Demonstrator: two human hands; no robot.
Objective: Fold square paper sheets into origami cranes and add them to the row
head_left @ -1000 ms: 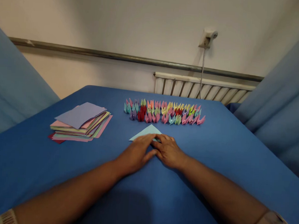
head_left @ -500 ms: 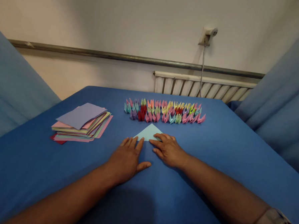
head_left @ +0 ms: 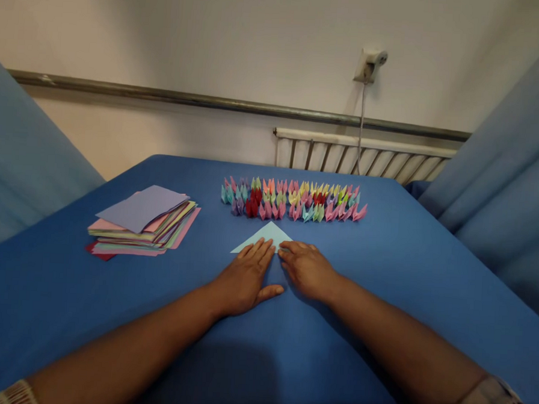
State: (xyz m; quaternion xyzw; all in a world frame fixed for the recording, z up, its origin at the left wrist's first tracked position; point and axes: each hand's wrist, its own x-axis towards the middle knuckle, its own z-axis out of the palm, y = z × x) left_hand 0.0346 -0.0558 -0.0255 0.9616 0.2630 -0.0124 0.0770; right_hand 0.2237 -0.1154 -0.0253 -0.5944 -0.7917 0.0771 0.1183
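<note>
A pale blue sheet of origami paper (head_left: 270, 231), folded into a triangle, lies flat on the blue-covered table with its peak pointing away from me. My left hand (head_left: 247, 279) rests flat with its fingertips on the lower middle of the triangle, thumb stretched out to the right. My right hand (head_left: 308, 270) lies over the triangle's right part, fingers extended and slightly curved, fingertips close to those of the left. The triangle's left corner shows; its right corner is hidden beneath my right hand.
Rows of small colourful paper cranes (head_left: 296, 200) stand beyond the triangle. To the left is a stack of coloured paper sheets (head_left: 145, 210), a lilac one on top. The blue table (head_left: 361, 351) reaches towards a wall with a radiator (head_left: 367, 141); blue curtains (head_left: 501, 166) hang at both sides.
My left hand has slid right along the triangle's near edge, uncovering its left corner. My right hand stays at the right side, with its fingers drawn slightly closer together.
</note>
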